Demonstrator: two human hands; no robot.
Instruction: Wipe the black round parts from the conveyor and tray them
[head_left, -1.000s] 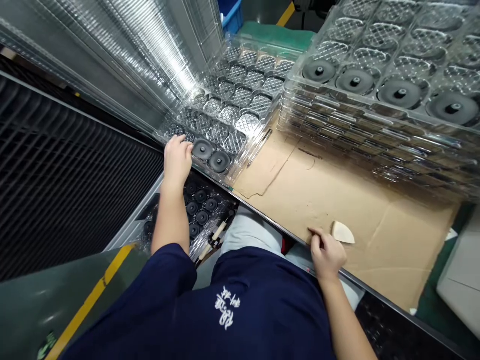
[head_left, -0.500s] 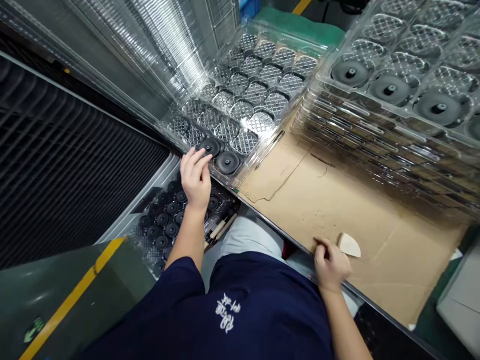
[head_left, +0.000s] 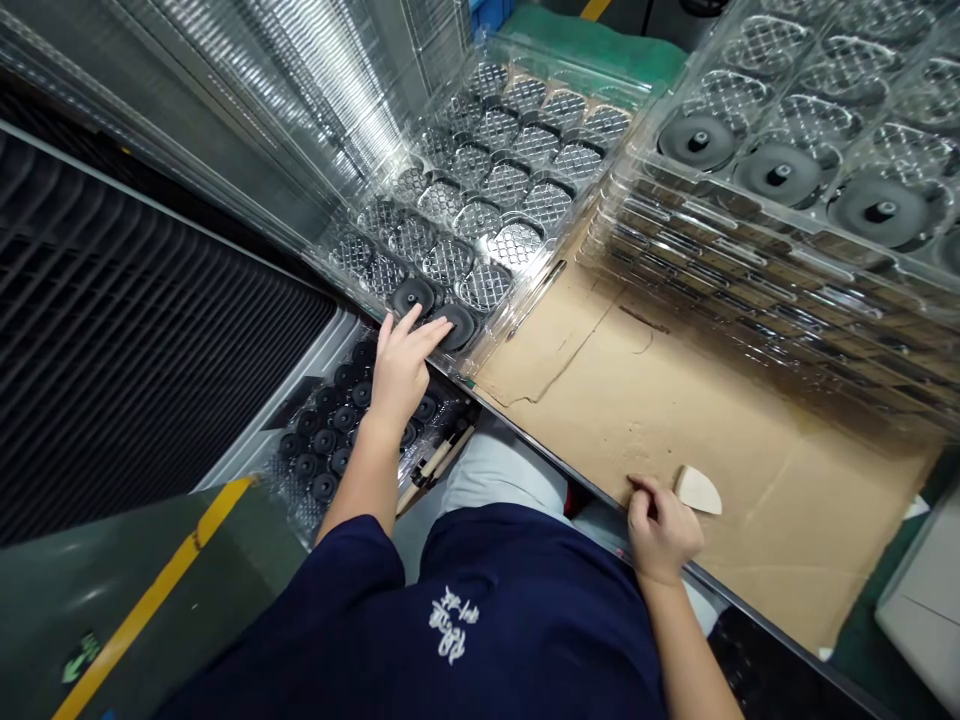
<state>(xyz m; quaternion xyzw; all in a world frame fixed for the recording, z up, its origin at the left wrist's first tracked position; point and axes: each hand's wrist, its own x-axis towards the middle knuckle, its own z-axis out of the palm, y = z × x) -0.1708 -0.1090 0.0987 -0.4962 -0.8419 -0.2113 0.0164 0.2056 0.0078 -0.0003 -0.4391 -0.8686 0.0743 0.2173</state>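
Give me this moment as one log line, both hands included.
Left hand: extended at two dark discs in clear tray, contact unclear | Right hand: curled at cardboard, beside pale wedge

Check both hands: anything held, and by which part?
Left hand: spread open at two dark discs, no grip visible. Right hand: curled beside the pale wedge; can't tell whether it holds anything.

Passage open over cardboard [head_left: 562, 410] between disc tray [head_left: 486, 287] and wedge [head_left: 699, 491]; tray stack [head_left: 780, 285] walls far side.
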